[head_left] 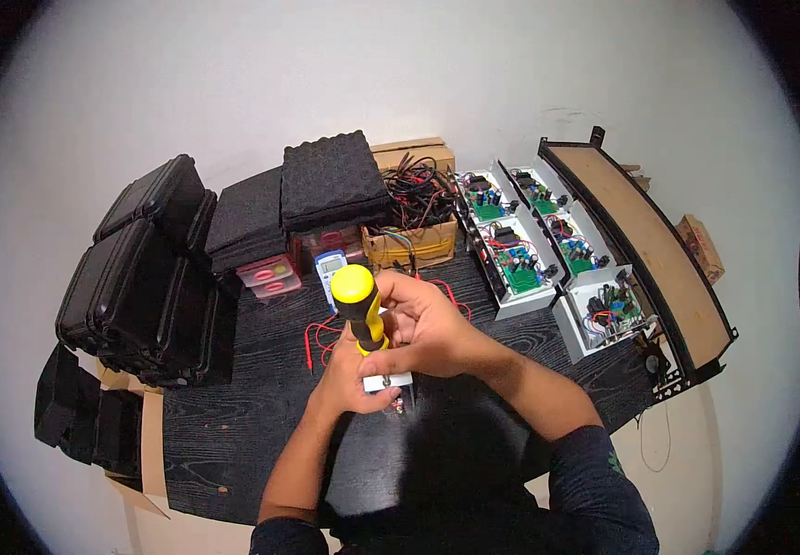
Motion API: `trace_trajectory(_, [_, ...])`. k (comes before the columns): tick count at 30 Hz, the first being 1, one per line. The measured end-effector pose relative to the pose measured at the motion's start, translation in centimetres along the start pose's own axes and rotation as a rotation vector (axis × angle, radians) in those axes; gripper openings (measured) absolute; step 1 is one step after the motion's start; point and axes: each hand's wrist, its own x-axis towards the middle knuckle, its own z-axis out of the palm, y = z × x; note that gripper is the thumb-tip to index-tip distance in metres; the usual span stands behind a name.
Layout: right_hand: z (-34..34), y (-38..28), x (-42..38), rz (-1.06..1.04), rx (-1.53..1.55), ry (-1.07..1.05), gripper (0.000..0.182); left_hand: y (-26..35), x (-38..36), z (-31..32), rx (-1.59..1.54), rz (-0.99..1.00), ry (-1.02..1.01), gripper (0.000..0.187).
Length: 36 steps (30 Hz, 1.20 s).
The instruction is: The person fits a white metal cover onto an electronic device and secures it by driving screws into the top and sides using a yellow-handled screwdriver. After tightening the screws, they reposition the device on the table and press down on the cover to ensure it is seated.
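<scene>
A screwdriver (359, 305) with a fat yellow and black handle stands nearly upright in front of me, its yellow end towards the camera. The fingers of my right hand (432, 328) are closed around its lower handle. Below it, my left hand (340, 381) grips a small white part (398, 380) with the thumb along its near edge. A small metal piece shows on top of this part, close under the screwdriver. The screwdriver's tip is hidden by the handle and fingers. Just behind my hands lies a blue and white multimeter (331, 265).
Black hard cases (136, 287) are stacked at the left, beside black foam sheets (331, 180). A cardboard box (409, 248) of cables stands at the back. White housings with green circuit boards (522, 268) and a long black-framed panel (645, 240) fill the right side.
</scene>
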Motion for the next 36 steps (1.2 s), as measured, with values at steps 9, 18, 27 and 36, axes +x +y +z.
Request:
trace_trajectory(9, [-0.6, -1.0, 0.0, -0.009, -0.125, 0.001, 0.035, 0.8, 1.0, -0.5, 0.077, 0.103, -0.016, 0.044])
trace_trajectory(18, [-4.6, -1.6, -0.4, -0.098, -0.314, 0.327, 0.027, 2.0, 1.9, -1.0, 0.204, 0.185, -0.009, 0.062])
trace_trajectory(27, [-13.7, 6.4, -8.3, 0.296, -1.273, 0.684, 0.038, -3.0, -1.7, 3.1, -0.038, 0.148, 0.187, 0.113])
trace_trajectory(36, [-16.6, 10.8, -13.6, 0.389, -1.555, 0.825, 0.038, -7.8, -6.3, 4.8, -0.075, -0.180, -0.146, 0.149])
